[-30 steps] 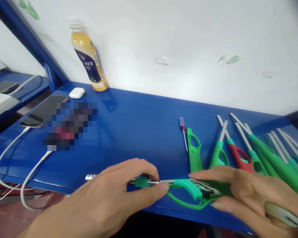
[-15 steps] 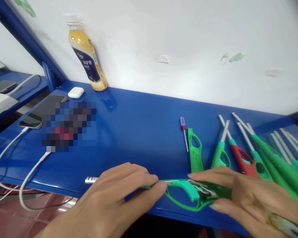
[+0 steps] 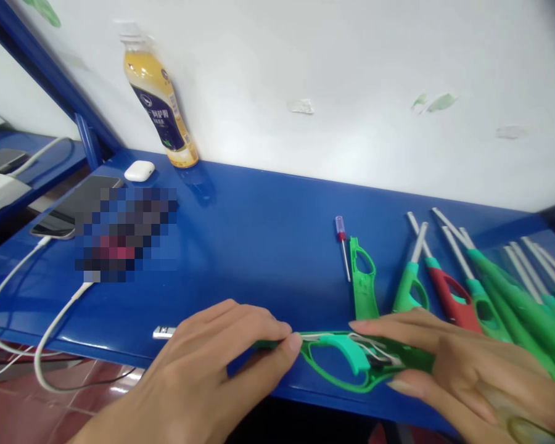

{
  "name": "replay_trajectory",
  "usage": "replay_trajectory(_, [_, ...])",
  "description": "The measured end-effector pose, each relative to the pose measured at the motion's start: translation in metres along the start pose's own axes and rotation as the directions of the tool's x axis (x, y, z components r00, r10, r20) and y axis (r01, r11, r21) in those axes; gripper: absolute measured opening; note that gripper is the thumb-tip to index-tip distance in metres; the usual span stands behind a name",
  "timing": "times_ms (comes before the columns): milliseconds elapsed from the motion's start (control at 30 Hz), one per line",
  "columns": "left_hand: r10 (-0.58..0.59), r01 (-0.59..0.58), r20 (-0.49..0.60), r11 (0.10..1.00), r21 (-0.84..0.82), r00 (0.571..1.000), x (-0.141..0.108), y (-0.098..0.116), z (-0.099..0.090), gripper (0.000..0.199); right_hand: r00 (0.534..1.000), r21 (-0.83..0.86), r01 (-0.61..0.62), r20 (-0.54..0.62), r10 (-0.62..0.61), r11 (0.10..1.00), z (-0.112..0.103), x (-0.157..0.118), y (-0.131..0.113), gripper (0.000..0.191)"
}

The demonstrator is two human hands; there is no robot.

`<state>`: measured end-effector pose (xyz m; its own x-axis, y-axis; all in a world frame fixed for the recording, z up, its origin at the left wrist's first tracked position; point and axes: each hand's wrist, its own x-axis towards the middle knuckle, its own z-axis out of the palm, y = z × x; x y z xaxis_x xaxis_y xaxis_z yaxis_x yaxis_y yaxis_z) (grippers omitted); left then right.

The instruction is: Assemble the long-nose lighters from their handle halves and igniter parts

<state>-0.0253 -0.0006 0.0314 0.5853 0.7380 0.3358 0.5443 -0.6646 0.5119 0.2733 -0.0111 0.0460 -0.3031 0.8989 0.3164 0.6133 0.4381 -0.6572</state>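
Observation:
Across the front edge of the table lies an opened green gas lighter (image 3: 333,383), its teal trigger (image 3: 349,351) and thin white wires showing in the half shell. My left hand (image 3: 213,364) pinches its neck between thumb and fingers; the metal tube's tip (image 3: 163,333) sticks out to the left. My right hand (image 3: 462,364) grips the handle end, thumb below and fingers above. Just beyond, a loose green shell half (image 3: 364,287) lies beside a small screwdriver (image 3: 342,243) with a purple and red handle.
Several more lighters lie at the right, among them a red one (image 3: 456,302) and green ones (image 3: 513,296). A drink bottle (image 3: 160,111), a white earphone case (image 3: 139,171) and a phone (image 3: 55,223) with a white cable stand or lie at the left. A white wall (image 3: 277,74) rises behind.
The left hand has slid slightly left along the lighter's neck, still pinching it. The right hand keeps its hold, and the lighter has barely moved.

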Motion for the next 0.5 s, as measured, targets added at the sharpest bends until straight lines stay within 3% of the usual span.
replay_trajectory(167, [-0.009, 0.009, -0.002, 1.0, 0.002, 1.0, -0.0027, -0.0012, 0.0039, 0.028, 0.997, -0.007, 0.074, 0.031, -0.074, 0.997, -0.0034, -0.0001, 0.0025, 0.011])
replay_trajectory(400, [0.11, -0.105, -0.035, 0.988, 0.116, 0.993, -0.0037, 0.0037, 0.0002, 0.035, 0.998, 0.0, 0.06, -0.002, -0.06, 0.998, -0.0002, -0.0001, 0.0027, 0.01])
replay_trajectory(500, [0.165, -0.153, -0.072, 0.977, 0.147, 0.984, -0.0013, 0.0034, 0.0008, 0.04, 0.996, -0.006, 0.078, 0.04, -0.078, 0.997, 0.0002, -0.0025, 0.0054, 0.008])
